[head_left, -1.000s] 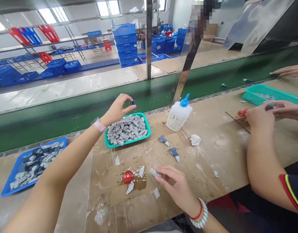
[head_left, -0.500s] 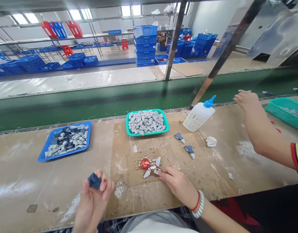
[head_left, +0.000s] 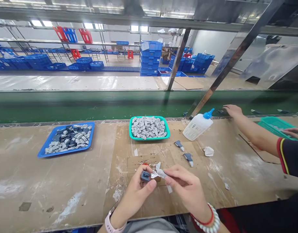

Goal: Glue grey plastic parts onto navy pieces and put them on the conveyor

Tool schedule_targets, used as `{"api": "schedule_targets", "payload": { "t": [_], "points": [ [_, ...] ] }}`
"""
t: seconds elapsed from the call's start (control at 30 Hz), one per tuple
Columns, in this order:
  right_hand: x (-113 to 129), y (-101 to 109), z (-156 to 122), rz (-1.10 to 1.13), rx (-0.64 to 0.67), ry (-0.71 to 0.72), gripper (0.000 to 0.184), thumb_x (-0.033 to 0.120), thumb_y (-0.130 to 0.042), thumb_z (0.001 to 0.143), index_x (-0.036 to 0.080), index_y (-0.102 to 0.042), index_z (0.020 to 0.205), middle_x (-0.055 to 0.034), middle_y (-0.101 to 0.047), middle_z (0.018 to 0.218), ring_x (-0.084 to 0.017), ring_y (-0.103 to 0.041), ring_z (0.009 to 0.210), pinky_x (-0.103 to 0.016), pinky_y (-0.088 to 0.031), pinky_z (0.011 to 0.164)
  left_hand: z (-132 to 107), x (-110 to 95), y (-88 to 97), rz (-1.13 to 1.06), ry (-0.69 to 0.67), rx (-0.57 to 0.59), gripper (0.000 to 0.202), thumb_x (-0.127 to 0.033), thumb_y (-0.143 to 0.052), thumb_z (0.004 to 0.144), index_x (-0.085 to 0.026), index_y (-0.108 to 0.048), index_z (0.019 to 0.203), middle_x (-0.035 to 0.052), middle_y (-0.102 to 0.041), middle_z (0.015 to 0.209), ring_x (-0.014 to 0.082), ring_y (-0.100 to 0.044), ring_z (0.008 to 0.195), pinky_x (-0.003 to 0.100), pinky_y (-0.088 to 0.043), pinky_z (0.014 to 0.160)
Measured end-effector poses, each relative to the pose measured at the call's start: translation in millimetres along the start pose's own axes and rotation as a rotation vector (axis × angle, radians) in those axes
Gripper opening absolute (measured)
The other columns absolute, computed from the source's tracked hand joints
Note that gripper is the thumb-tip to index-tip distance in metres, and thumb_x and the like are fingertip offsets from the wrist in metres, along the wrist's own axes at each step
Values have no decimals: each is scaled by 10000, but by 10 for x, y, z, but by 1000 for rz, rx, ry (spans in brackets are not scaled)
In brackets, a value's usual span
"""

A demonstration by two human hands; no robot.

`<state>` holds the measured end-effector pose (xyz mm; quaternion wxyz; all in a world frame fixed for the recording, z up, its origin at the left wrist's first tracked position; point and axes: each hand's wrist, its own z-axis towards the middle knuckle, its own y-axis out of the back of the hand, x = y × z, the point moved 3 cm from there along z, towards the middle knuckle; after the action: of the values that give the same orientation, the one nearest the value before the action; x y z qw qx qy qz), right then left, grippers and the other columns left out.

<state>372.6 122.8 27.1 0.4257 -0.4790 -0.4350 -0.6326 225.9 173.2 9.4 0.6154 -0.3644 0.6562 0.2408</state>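
My left hand (head_left: 135,194) grips a dark grey-blue plastic piece (head_left: 145,176) between thumb and fingers, its hollow end facing me. Close by on the right, my right hand (head_left: 186,186) pinches a light grey plastic piece (head_left: 161,173); a small gap separates the two pieces. Under them lies a wet, stained cardboard sheet (head_left: 133,160), with a red round cap (head_left: 145,164) mostly hidden behind my left hand. Two joined dark-and-grey pieces, an upper one (head_left: 179,145) and a lower one (head_left: 188,159), rest to the right.
A green tray (head_left: 149,139) of light grey pieces stands behind my hands. On the left is a blue tray (head_left: 42,152) of mixed pieces. A white bottle (head_left: 197,127) with a blue nozzle leans at right, near a co-worker's arm (head_left: 251,124) and a metal post (head_left: 179,60).
My left hand has come in from the left with the dark piece. My right hand has lifted a light grey piece off the cardboard. The co-worker's arm has shifted left and the view has tilted up.
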Motion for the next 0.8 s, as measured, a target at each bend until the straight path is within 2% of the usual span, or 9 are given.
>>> {"api": "schedule_targets", "payload": {
  "t": [0.13,0.23,0.37,0.5,0.63,0.73,0.8],
  "points": [
    [176,-75,-30,-139,10,196,289,117,-526,770,314,-649,943,-38,-582,807,-158,-560,722,-282,-484,605,0,-75,-99,68,-35,-12,193,-365,-535,778,-258,-462,921,-10,-440,768,143,-393,671,235,-317,601],
    [229,-124,-36,-161,48,281,343,67,-481,780,299,-635,980,-47,-579,805,-146,-557,716,-261,-483,590,-11,-80,-110,160,-78,-50,183,-372,-517,784,-262,-464,920,-8,-468,791,153,-425,691,244,-342,623],
    [232,-180,-70,-255,93,375,325,43,-425,797,251,-633,934,-63,-576,793,-141,-537,697,-254,-467,580,-48,-87,-113,329,-97,-121,121,-356,-400,849,-262,-465,887,1,-504,817,171,-460,742,274,-351,689],
    [145,-262,-167,-445,146,437,301,49,-369,818,193,-610,926,-81,-568,749,-153,-506,670,-269,-444,569,-61,-3,-138,373,-69,-202,171,-339,-307,878,-252,-441,814,0,-485,741,176,-453,701,292,-347,682],
    [63,-348,-213,-532,261,425,277,102,-341,846,170,-607,876,-84,-558,721,-158,-507,672,-272,-446,580,1,139,-138,281,-67,-224,210,-313,-304,859,-233,-454,736,7,-476,700,177,-440,671,292,-350,647],
    [58,-358,-77,-429,461,431,183,241,-437,853,202,-611,896,-56,-578,780,-139,-536,703,-245,-471,628,-99,280,53,143,1,-263,228,-343,-342,827,-233,-523,743,6,-470,623,165,-420,584,276,-326,536],
    [36,-261,173,-448,454,404,167,303,-480,842,225,-626,867,-30,-593,803,-120,-554,717,-224,-478,665,-331,365,366,17,45,-414,243,-431,-412,774,-252,-571,816,-9,-425,527,139,-348,472,256,-244,433]
  ]
}}
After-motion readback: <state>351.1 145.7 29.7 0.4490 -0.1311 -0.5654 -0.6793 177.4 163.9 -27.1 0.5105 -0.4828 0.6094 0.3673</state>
